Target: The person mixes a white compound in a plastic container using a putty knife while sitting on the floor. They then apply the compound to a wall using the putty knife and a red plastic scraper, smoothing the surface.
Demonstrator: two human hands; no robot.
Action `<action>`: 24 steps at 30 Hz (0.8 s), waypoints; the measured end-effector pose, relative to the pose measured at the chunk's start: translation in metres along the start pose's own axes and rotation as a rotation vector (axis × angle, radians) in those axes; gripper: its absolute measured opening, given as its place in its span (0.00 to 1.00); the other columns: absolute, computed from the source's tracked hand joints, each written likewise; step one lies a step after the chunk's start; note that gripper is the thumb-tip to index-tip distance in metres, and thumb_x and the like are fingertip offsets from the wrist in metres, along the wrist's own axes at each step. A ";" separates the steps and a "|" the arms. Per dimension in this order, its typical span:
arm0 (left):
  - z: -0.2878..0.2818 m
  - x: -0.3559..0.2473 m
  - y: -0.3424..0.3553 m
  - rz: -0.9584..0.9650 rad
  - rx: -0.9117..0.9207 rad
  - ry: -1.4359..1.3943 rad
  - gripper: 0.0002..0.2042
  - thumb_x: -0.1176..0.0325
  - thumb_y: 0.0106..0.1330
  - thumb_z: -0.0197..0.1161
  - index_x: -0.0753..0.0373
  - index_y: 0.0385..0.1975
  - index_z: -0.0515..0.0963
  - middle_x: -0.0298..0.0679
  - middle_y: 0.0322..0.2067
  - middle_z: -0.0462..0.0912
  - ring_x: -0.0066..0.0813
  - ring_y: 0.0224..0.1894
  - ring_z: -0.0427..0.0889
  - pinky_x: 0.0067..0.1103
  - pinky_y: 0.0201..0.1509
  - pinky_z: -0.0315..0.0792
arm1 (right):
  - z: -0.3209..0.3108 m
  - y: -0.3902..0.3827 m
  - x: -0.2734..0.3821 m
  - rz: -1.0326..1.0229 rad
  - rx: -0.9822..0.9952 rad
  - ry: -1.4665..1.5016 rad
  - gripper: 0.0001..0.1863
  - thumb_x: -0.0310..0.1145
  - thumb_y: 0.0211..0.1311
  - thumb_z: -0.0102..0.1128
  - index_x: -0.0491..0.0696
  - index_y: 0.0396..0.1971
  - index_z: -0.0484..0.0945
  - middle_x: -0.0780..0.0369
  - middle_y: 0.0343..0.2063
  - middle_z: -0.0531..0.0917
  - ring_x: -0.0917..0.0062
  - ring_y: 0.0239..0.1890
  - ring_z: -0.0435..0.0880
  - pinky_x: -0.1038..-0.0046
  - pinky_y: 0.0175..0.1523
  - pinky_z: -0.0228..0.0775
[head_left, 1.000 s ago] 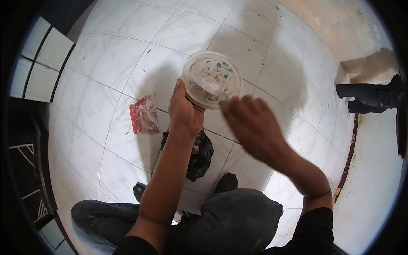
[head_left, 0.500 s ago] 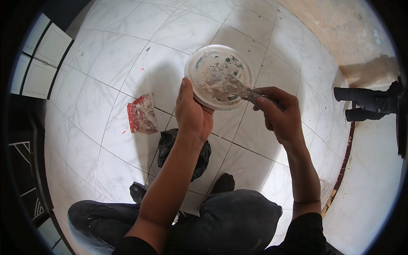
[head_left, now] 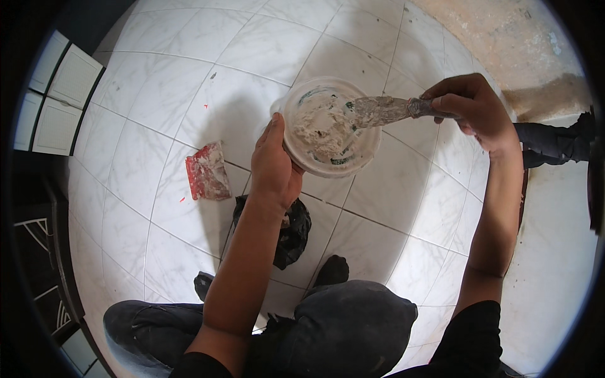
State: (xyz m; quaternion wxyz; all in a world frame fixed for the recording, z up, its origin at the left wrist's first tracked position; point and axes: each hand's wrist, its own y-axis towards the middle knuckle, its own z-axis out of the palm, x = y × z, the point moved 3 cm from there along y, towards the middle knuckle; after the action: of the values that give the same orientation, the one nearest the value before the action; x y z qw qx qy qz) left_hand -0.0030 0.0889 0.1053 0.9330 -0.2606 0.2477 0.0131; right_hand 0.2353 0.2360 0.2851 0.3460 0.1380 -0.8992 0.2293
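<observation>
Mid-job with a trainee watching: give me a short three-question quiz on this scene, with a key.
1. Multiple choice: what does the right grip hold?
a) a cloth
b) a paste-smeared spatula
c) a brush

2. True or false: the left grip holds the round white lid by its edge, thumb at the rim.

3. Fill in the blank: the flat red piece lies to the left of the lid, on the white ____ floor.

Key: 1 b; 2 true; 3 tiled
</observation>
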 end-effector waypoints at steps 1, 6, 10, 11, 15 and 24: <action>0.000 0.000 0.000 -0.005 -0.013 0.013 0.25 0.55 0.86 0.43 0.71 0.68 0.67 0.49 0.65 0.76 0.39 0.66 0.78 0.36 0.71 0.74 | -0.003 0.005 0.001 -0.008 0.000 -0.061 0.12 0.31 0.60 0.63 0.42 0.37 0.91 0.64 0.21 0.86 0.92 0.14 0.68 0.84 0.17 0.51; -0.012 -0.002 0.009 -0.083 0.081 0.078 0.24 0.56 0.85 0.45 0.71 0.68 0.68 0.48 0.61 0.79 0.38 0.62 0.81 0.33 0.65 0.80 | -0.007 0.045 0.001 -0.098 0.161 -0.211 0.12 0.29 0.57 0.65 0.43 0.38 0.91 0.64 0.22 0.87 0.91 0.17 0.71 0.84 0.19 0.54; -0.004 -0.001 0.008 -0.212 0.124 0.116 0.23 0.57 0.85 0.47 0.72 0.66 0.70 0.49 0.57 0.82 0.37 0.57 0.85 0.33 0.60 0.84 | -0.012 0.089 -0.011 -0.116 0.389 -0.172 0.13 0.30 0.54 0.67 0.45 0.39 0.91 0.65 0.26 0.89 0.91 0.21 0.78 0.84 0.21 0.56; -0.004 -0.001 0.006 -0.217 0.121 0.131 0.23 0.57 0.85 0.47 0.73 0.65 0.70 0.49 0.57 0.82 0.37 0.56 0.86 0.33 0.59 0.85 | -0.010 0.098 -0.009 -0.124 0.415 -0.193 0.13 0.31 0.54 0.68 0.45 0.39 0.92 0.65 0.26 0.89 0.90 0.22 0.78 0.84 0.21 0.57; -0.003 -0.002 -0.001 -0.212 0.105 0.191 0.24 0.57 0.85 0.47 0.73 0.65 0.70 0.50 0.56 0.82 0.38 0.55 0.86 0.33 0.58 0.85 | 0.009 0.109 0.027 -0.250 0.449 -0.303 0.14 0.33 0.53 0.72 0.47 0.41 0.92 0.66 0.29 0.91 0.89 0.26 0.81 0.83 0.27 0.63; -0.010 -0.001 0.002 -0.216 0.099 0.116 0.25 0.56 0.86 0.39 0.72 0.69 0.64 0.52 0.62 0.77 0.44 0.61 0.83 0.41 0.62 0.82 | 0.087 0.016 0.113 -0.701 0.263 -0.715 0.09 0.29 0.56 0.74 0.51 0.38 0.88 0.64 0.39 0.84 0.70 0.47 0.84 0.68 0.59 0.78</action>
State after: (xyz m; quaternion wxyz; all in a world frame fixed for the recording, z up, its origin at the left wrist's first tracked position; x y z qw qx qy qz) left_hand -0.0090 0.0860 0.0972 0.9248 -0.2398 0.2722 -0.1148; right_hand 0.0982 0.1953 0.3006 0.0531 0.5431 -0.8246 0.1492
